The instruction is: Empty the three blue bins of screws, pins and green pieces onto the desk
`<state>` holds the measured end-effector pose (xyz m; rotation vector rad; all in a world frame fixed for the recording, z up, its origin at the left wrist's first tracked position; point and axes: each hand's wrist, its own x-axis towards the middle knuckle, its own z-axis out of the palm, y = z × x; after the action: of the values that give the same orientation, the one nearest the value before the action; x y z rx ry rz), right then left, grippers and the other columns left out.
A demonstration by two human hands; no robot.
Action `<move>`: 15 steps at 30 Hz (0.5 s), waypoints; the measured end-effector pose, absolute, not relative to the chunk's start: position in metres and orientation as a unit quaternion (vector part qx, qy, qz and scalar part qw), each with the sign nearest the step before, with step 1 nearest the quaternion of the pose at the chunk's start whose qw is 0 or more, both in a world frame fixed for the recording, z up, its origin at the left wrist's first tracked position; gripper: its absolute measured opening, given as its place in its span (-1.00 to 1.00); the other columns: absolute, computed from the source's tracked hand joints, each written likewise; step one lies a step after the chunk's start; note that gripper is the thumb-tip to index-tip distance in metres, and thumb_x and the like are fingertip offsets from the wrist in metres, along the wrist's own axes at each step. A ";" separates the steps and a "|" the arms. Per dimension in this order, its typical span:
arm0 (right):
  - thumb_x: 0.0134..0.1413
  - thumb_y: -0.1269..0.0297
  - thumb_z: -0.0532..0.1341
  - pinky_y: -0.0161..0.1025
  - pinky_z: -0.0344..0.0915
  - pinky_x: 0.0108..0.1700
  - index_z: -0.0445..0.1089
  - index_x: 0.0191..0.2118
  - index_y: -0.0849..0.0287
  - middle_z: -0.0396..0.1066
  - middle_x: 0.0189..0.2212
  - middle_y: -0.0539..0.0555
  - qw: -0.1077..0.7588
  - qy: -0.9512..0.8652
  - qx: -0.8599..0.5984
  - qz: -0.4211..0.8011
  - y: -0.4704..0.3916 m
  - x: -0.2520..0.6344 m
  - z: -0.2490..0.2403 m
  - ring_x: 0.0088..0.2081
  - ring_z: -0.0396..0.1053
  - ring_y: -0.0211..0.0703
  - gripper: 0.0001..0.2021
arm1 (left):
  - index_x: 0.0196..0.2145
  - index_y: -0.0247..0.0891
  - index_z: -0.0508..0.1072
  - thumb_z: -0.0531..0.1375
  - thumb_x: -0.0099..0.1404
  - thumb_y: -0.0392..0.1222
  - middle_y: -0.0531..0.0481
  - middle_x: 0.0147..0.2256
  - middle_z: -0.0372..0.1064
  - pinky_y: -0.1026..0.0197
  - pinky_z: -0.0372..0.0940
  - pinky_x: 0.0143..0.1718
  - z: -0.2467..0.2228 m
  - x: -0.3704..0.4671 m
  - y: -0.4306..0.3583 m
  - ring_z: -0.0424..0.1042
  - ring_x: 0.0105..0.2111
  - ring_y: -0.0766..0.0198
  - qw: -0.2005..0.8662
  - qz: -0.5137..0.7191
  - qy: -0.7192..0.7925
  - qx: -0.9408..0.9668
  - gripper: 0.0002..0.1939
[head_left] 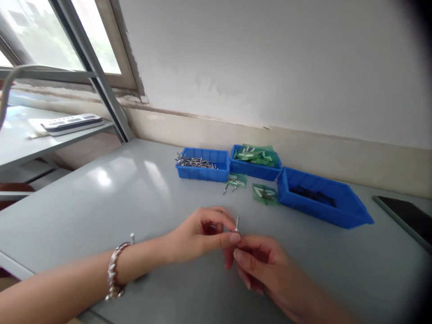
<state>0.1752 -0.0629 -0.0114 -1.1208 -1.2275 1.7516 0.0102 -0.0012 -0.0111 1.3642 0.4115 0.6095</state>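
Note:
In front of me, a thin metal screw [237,223] stands roughly upright, with a wider collar partway down. My left hand [211,234] closes thumb and fingertips on it near that collar. Just below, my right hand [261,261] pinches at its lower end, the fingertips almost touching those of the left. The lower part of the screw is mostly hidden by my fingers. Beyond the hands lie two small green plastic bags, one [265,194] and another [236,180], with white and metal pieces inside. Two loose screws [225,189] rest beside the left bag.
A blue bin [202,174] holds many metal screws. The middle blue bin [254,171] carries filled green bags, and the right blue bin [320,211] contains dark pieces. A dark tablet-like device [408,216] lies at far right. A power strip [72,123] sits on the left neighbouring table.

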 end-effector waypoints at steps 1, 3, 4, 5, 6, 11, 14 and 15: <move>-0.03 -0.02 0.23 -0.37 -0.06 -0.62 0.41 -0.47 0.20 0.12 -0.68 -0.12 0.354 -0.476 -0.435 0.677 -0.063 0.175 -0.012 -0.63 0.05 -0.38 -0.66 | -0.39 -0.38 0.39 0.19 0.21 -0.17 0.00 -0.31 0.17 0.34 0.33 -0.49 -0.011 0.010 -0.002 0.38 -0.50 0.42 0.712 0.276 0.186 0.618 -0.82; -0.02 -0.03 0.22 -0.37 -0.07 -0.62 0.40 -0.48 0.21 0.15 -0.65 -0.10 0.348 -0.481 -0.442 0.672 -0.063 0.175 -0.015 -0.63 0.04 -0.39 -0.65 | -0.38 -0.37 0.39 0.19 0.21 -0.19 0.00 -0.31 0.16 0.34 0.34 -0.47 -0.010 0.010 -0.003 0.38 -0.49 0.42 0.712 0.277 0.181 0.619 -0.84; -0.01 -0.04 0.21 -0.37 -0.08 -0.62 0.40 -0.48 0.21 0.15 -0.64 -0.09 0.346 -0.488 -0.445 0.667 -0.063 0.175 -0.016 -0.63 0.04 -0.39 -0.64 | -0.39 -0.37 0.39 0.19 0.21 -0.20 0.00 -0.31 0.16 0.33 0.34 -0.46 -0.009 0.010 -0.003 0.38 -0.49 0.42 0.713 0.277 0.179 0.620 -0.85; 0.01 -0.03 0.20 -0.37 -0.08 -0.62 0.40 -0.47 0.21 0.15 -0.63 -0.09 0.346 -0.495 -0.448 0.659 -0.063 0.176 -0.017 -0.63 0.04 -0.39 -0.64 | -0.39 -0.37 0.39 0.19 0.21 -0.21 0.00 -0.31 0.16 0.33 0.34 -0.46 -0.008 0.010 -0.003 0.38 -0.49 0.42 0.710 0.276 0.178 0.623 -0.86; 0.02 -0.03 0.19 -0.37 -0.08 -0.62 0.40 -0.46 0.20 0.15 -0.63 -0.09 0.346 -0.505 -0.450 0.651 -0.064 0.176 -0.018 -0.63 0.04 -0.39 -0.65 | -0.39 -0.37 0.39 0.18 0.22 -0.22 0.00 -0.31 0.16 0.33 0.33 -0.46 -0.007 0.010 -0.003 0.38 -0.49 0.42 0.702 0.275 0.181 0.631 -0.87; 0.09 -0.01 0.13 -0.35 -0.07 -0.61 0.35 -0.48 0.17 0.08 -0.67 -0.12 0.351 -0.567 -0.448 0.596 -0.063 0.178 -0.018 -0.63 0.01 -0.36 -0.66 | -0.43 -0.36 0.43 0.18 0.21 -0.22 -0.03 -0.32 0.22 0.40 0.20 -0.52 -0.003 0.006 -0.002 0.26 -0.50 0.48 0.559 0.268 0.219 0.754 -0.86; 0.11 -0.03 0.09 -0.33 -0.04 -0.60 0.33 -0.51 0.16 0.07 -0.68 -0.12 0.350 -0.590 -0.460 0.563 -0.062 0.178 -0.016 -0.62 0.01 -0.34 -0.63 | -0.40 -0.34 0.46 0.18 0.21 -0.22 -0.05 -0.32 0.25 0.41 0.14 -0.53 -0.002 0.004 -0.002 0.22 -0.45 0.46 0.492 0.272 0.211 0.800 -0.88; 0.11 -0.03 0.09 -0.33 -0.03 -0.59 0.32 -0.52 0.15 0.07 -0.68 -0.12 0.350 -0.595 -0.467 0.553 -0.062 0.178 -0.016 -0.62 0.02 -0.32 -0.63 | -0.38 -0.34 0.47 0.18 0.21 -0.22 -0.05 -0.32 0.25 0.41 0.15 -0.51 -0.001 0.004 -0.002 0.23 -0.44 0.45 0.482 0.274 0.206 0.806 -0.88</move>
<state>0.1779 -0.0624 -0.0156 -1.2091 -1.5418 1.4325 0.0038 -0.0022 -0.0013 1.9647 0.5014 0.6679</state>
